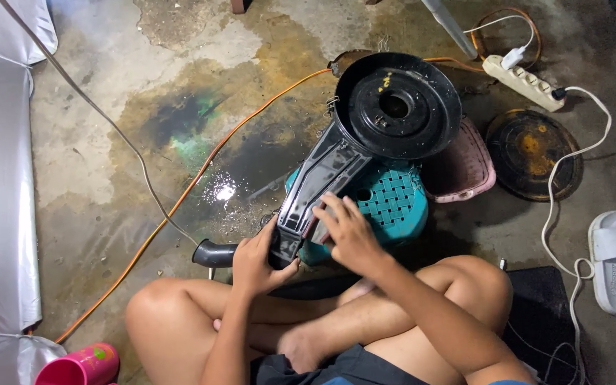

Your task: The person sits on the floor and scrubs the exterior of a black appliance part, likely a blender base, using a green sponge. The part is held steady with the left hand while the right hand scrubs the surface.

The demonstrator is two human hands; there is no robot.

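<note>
Left hand (pixel 254 260) clasps the black housing's (pixel 365 128) snout end, right hand (pixel 347 232) lies open-fingered on it; housing rests on a teal stool (pixel 397 203), bare wet floor (pixel 201 135) toward ten o'clock.

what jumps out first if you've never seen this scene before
A big black housing with a round dished end fills the middle, lying across a teal plastic stool. The left hand grips its narrow near end and the right hand rests on top. An orange cable snakes over the wet, stained concrete floor to the left.
</note>
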